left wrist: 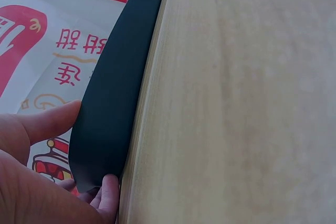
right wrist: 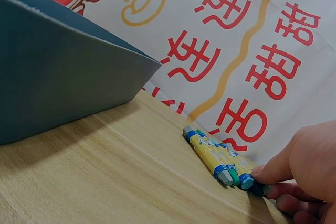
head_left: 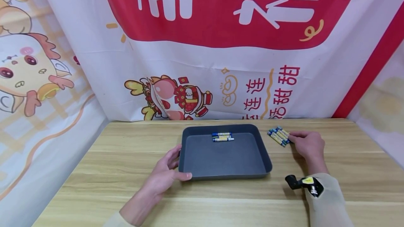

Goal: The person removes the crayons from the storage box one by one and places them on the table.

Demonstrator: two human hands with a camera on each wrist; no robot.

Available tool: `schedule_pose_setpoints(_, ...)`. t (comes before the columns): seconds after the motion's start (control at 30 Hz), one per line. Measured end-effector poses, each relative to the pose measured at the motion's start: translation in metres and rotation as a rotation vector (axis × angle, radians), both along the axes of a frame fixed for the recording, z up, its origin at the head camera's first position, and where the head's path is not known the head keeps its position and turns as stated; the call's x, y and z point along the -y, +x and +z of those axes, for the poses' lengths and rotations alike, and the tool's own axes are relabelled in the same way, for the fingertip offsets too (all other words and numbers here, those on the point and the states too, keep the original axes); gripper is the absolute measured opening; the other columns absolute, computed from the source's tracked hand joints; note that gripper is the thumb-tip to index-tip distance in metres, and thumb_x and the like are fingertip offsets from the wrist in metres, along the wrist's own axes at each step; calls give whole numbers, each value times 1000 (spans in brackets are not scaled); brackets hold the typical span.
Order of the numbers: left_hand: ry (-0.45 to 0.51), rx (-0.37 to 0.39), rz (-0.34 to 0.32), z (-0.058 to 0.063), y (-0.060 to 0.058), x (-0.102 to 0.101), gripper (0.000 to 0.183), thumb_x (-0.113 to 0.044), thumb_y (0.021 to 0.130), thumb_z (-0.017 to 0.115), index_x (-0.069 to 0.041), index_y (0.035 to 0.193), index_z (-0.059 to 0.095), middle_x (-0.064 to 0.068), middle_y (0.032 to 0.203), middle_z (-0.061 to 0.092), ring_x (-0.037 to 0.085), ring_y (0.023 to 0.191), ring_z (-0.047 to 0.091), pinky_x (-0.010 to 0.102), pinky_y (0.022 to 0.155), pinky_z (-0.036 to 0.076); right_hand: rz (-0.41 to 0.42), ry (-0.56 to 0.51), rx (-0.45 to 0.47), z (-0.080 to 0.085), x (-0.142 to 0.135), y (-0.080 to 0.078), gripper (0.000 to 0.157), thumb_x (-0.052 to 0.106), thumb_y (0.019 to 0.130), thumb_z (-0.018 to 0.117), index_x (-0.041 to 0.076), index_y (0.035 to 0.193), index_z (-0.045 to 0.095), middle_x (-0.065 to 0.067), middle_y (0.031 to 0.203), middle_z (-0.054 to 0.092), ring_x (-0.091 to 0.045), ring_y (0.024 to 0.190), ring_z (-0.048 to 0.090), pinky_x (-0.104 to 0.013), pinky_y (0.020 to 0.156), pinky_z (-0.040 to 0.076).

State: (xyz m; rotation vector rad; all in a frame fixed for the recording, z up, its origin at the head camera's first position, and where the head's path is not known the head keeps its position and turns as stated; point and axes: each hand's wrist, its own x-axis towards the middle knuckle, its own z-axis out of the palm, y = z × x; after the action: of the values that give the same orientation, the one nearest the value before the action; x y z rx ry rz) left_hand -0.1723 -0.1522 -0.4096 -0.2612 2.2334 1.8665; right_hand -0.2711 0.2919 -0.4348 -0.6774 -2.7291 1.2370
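Observation:
A dark grey rectangular tray [head_left: 225,177] lies on the wooden table. My left hand [head_left: 165,169] grips its near left corner, thumb over the rim and the other fingers along the outer left side. The left wrist view shows the thumb and fingertips against the tray's dark wall [left wrist: 113,93]. Inside the tray, near its far wall, lie three crayons [head_left: 222,137] side by side. To the right of the tray sits a row of several yellow-wrapped crayons [head_left: 277,138]. At the row's right end, my right hand [head_left: 307,145] pinches the end of a dark-tipped crayon [right wrist: 258,188] between thumb and fingers.
The wood-grain table [head_left: 221,202] meets a hanging printed cloth [head_left: 202,55] at its back edge. Another printed cloth [head_left: 63,132] hangs along the left side. A black wrist mount [head_left: 304,183] sits on my right sleeve.

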Motion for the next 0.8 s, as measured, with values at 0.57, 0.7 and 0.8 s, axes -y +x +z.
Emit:
schedule_pose_setpoints(0.57,21,-21,-8,0,1,0,106,6,77,86,-21,166,35,16,172,37,40,152,43,67,128,25,40,-136,-131,13,15,-1,53,45,104,65,16,148,64,-19,151,63,-35,135,57,-39,98,48)
schedule_pose_setpoints(0.7,22,-21,-6,0,1,0,106,6,77,86,-21,166,35,16,171,38,40,151,44,66,128,26,98,-135,-168,19,29,-1,51,47,102,67,18,144,68,-16,143,69,-28,125,62,-29,91,48)
schedule_pose_setpoints(0.8,24,-22,-7,0,1,0,106,7,77,86,-21,166,35,16,171,38,40,151,43,66,128,27,130,-104,-226,25,40,-1,48,45,100,70,16,138,72,-15,133,74,-22,112,64,-22,82,50)
